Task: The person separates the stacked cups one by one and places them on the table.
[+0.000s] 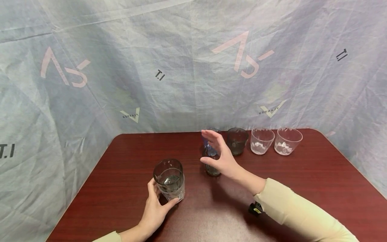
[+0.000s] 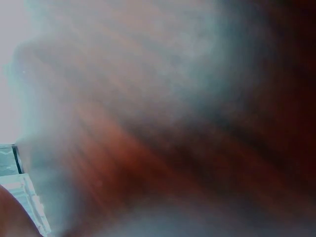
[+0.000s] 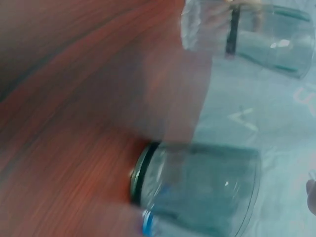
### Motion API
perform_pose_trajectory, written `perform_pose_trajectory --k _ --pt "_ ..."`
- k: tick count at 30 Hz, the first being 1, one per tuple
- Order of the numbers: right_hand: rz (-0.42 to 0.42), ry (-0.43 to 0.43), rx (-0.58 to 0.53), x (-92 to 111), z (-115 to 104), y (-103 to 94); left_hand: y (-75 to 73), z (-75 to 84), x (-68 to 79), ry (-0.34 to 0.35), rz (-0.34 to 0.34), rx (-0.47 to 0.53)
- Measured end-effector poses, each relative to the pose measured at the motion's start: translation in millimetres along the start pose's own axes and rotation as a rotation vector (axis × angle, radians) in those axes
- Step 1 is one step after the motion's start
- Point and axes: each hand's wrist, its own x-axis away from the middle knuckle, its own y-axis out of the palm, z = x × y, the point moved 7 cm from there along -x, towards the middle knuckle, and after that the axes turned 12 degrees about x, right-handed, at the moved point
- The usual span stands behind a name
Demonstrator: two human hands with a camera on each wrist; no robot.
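My left hand [image 1: 154,206] grips a clear glass [image 1: 180,194] at the front left of the table, thumb on one side and fingers on the other. A smoky grey glass [image 1: 163,171] sits upright inside it, its upper part standing above the clear rim. My right hand [image 1: 223,156], fingers spread from the thumb, is over another smoky glass [image 1: 213,170] and partly hides it. In the right wrist view that smoky glass [image 3: 207,182] stands apart from the fingertip [image 3: 312,197] at the edge. A blue glass [image 1: 206,143] is partly hidden behind the hand.
Along the back edge stand a third smoky glass [image 1: 237,143] and two clear glasses, one [image 1: 262,143] left of the other [image 1: 287,143]. A grey printed cloth [image 1: 187,101] hangs behind the dark red table [image 1: 127,174]. The left wrist view is mostly blurred.
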Motion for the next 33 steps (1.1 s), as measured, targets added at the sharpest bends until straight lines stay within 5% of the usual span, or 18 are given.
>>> perform_pose_trajectory --k 20,33 --pt "-0.364 0.062 -0.062 10.5 13.3 86.5 -0.7 0.6 -1.6 0.033 0.009 -0.003" --pt "-0.423 0.137 -0.083 19.0 19.5 105.1 -0.1 1.3 -1.2 0.041 -0.013 -0.016"
